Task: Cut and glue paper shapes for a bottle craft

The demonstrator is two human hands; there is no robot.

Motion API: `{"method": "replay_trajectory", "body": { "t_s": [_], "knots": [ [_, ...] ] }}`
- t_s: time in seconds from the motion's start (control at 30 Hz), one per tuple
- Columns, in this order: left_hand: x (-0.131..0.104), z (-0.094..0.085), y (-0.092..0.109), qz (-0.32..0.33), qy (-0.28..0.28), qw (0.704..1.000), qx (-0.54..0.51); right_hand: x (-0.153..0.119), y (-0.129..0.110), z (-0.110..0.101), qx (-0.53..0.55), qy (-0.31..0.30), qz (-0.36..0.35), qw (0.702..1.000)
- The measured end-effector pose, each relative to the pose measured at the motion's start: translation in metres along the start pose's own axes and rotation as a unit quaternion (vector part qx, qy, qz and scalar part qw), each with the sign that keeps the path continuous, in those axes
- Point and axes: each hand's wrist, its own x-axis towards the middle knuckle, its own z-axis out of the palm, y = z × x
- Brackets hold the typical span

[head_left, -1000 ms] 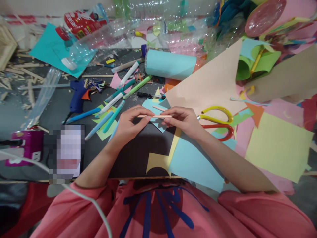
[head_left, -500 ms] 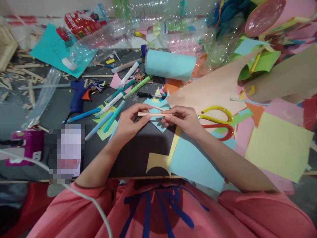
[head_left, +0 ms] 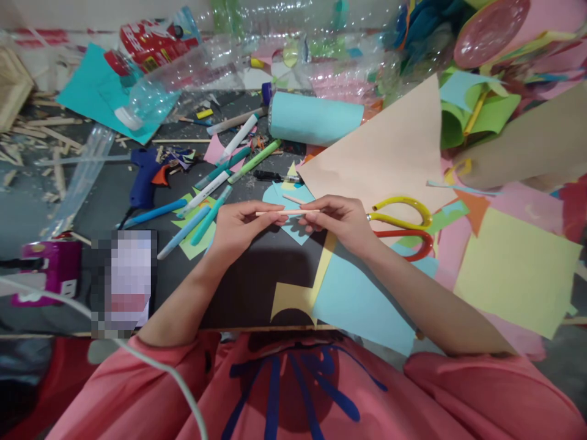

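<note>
Thin pale strip (head_left: 288,212) worked between two hands

The step in hand seemed to be shaping or straightening the strip, held level just above the near-middle of the dark bench (head_left: 261,275). The left hand (head_left: 238,229) pinched its left end between thumb and fingers; the right hand (head_left: 343,223) pinched the right end the same way, leaving a short stretch bare between them. Whether the strip was rolled or folded could not be told.

Just beyond it, a second pale strip (head_left: 292,199) slanted over a light-blue paper piece (head_left: 275,192); whether the right hand also touched that strip was unclear. A large peach sheet (head_left: 389,153) spread to the far right, the scissors (head_left: 404,200) lay just right of the right hand, and markers (head_left: 211,217) lay left of the left hand.

Working the strip further would call for a light, even pinch at both ends, as so slender a piece would probably crease easily.
</note>
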Motion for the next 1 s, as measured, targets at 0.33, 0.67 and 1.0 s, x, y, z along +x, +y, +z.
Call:
{"method": "replay_trajectory", "body": {
  "t_s": [0.33,0.67,1.0],
  "knots": [
    [-0.0012,0.0005,-0.0019,-0.017,0.006,1.0,-0.01,-0.0007,0.0017,0.0002,0.011,0.0,-0.003,1.0],
    [0.0026,-0.0019,-0.003,0.007,0.002,1.0,-0.004,0.0035,-0.0013,-0.0034,-0.009,0.044,-0.001,0.999],
    [0.0066,-0.008,-0.0087,0.078,-0.008,0.99,0.117,0.0054,-0.0004,-0.0037,0.015,0.036,0.005,0.999]
  ]
}}
